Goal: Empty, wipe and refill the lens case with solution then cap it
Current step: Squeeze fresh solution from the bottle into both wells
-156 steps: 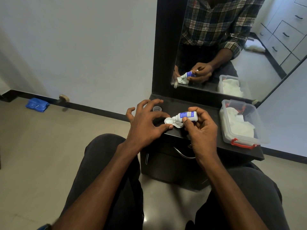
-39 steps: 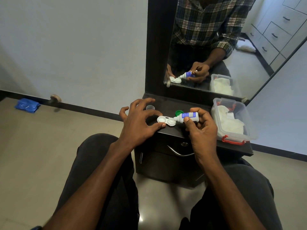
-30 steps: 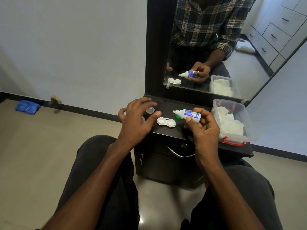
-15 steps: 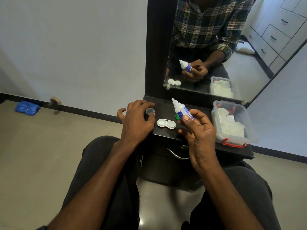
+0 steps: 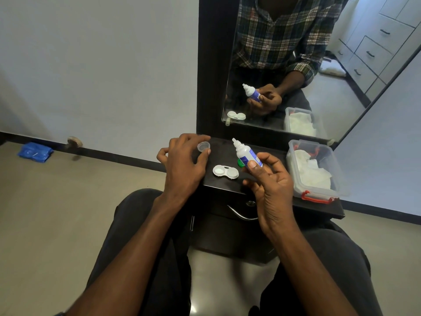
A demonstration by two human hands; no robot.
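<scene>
— Mirror (image 5: 296,65) first, then the dark surface (image 5: 273,197) under it. What lies where?

— At three o'clock on the surface sits the clear tub (image 5: 319,195) of white tissues. Dead centre, the lens case (image 5: 225,171) lies flat with both wells open and uncapped. At twelve o'clock from it, half hidden behind my bottle, a green cap (image 5: 240,163) rests on the surface.

— And your hands?

— My right hand (image 5: 271,188) pinches the solution bottle (image 5: 247,155) between thumb and fingers. A second ago it lay tipped sideways with its nozzle at the case; now it stands nearly upright, nozzle pointing to eleven o'clock, clear of the wells. My left hand (image 5: 182,165) has left the case and moved to ten o'clock, where its fingertips curl round the small clear cap (image 5: 203,147).

— Meaning?

— I judge the filling is finished. Whether the wells hold liquid I cannot tell from here. Capping remains: this clear cap looks like the bottle's own, then the case needs its lids.
</scene>
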